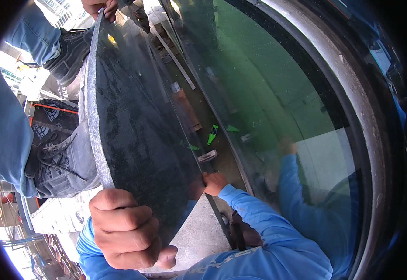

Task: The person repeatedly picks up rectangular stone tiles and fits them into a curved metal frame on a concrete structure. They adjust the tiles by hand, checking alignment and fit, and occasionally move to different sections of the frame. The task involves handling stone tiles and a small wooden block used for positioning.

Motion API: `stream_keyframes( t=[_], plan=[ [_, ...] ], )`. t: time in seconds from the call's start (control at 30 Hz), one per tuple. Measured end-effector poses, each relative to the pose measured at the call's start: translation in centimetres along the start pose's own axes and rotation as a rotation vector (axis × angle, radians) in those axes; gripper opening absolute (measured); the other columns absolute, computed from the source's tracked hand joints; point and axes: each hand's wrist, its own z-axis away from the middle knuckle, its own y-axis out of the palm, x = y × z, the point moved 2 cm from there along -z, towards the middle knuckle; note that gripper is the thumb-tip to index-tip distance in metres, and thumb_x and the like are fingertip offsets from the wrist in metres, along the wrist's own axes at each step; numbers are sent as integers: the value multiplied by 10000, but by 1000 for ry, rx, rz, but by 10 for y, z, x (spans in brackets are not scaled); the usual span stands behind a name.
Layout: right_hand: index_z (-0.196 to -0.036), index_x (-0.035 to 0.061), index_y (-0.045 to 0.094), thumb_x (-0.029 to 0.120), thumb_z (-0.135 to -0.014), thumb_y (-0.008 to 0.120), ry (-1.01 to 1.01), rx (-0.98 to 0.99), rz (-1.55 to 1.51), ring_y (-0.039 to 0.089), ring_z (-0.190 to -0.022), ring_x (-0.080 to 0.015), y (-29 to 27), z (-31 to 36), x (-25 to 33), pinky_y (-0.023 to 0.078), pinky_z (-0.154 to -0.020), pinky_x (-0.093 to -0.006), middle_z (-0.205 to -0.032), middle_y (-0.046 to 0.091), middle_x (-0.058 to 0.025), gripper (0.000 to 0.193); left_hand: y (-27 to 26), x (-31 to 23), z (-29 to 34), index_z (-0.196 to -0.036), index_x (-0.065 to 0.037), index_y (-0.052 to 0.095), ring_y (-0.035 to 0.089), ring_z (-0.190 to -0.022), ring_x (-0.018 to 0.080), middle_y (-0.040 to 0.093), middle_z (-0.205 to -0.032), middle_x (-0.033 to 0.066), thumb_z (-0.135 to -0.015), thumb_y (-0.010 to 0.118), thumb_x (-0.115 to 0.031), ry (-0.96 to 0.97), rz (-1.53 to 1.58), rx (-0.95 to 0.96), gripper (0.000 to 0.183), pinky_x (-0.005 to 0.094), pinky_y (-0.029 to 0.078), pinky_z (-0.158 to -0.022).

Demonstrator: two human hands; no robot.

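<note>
The left hand (124, 228) is clenched around the near edge of a dark polished stone slab (138, 116), fingers curled over the rough-cut grey rim and the thumb pressed against the glossy face below. The slab stands on edge, tilted, running from the lower middle of the view up toward the top left, its mottled black surface mirroring the surroundings. The right hand (214, 183) sits at the slab's lower right edge, touching it where the stone meets a pale concrete ledge (199, 233); its fingers are partly hidden behind the stone, so whether it truly grasps the edge or only steadies it cannot be told. Both forearms wear bright blue sleeves (264, 224). At the slab's far end, near the top of the view, another person's hand (102, 8) grips the upper edge, and that person's jeans (3, 121) and grey laced work boots (63, 163) stand just beside the slab on the left. To the right rises a large green-tinted glass pane (278, 84) (the blue sleeve shows faintly reflected in it), framed by a grey metal edge (352, 93). Small green wedges (212, 135) lie on the floor between slab and glass
</note>
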Motion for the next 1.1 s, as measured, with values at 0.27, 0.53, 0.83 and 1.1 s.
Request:
stream_keyframes(
  t=[0.27,0.53,0.83,1.1],
  plan=[
    [-981,-27,616,283,-840,662,12,32,-43,687,-846,-489,3,1,0,530,-766,-597,-869,707,-284,344,0,3,-3,-562,-155,484,541,-508,125,524,-549,-28,-826,741,-250,41,26,-12,380,305,371,-543],
    [-961,-67,639,270,-855,657,-6,89,-89,696,-886,-481,-6,-4,-2,561,-811,-555,-890,711,-294,354,-4,8,-1,-690,-170,533,574,-646,158,577,-645,10,-869,682,-331,54,35,124,284,334,387,-585],
    [-985,-61,604,215,-828,665,-6,150,-132,673,-910,-504,-6,-6,5,536,-813,-581,-916,695,-318,324,-11,-3,3,-677,-159,523,569,-640,180,575,-652,29,-852,678,-312,33,-6,147,280,352,369,-565],
    [-1028,-39,630,356,-831,716,11,163,-15,703,-930,-471,-3,-9,2,562,-827,-567,-962,721,-289,450,2,-3,3,-680,-142,505,568,-625,198,574,-653,31,-834,673,-285,-12,9,23,270,364,380,-556]
  ],
)
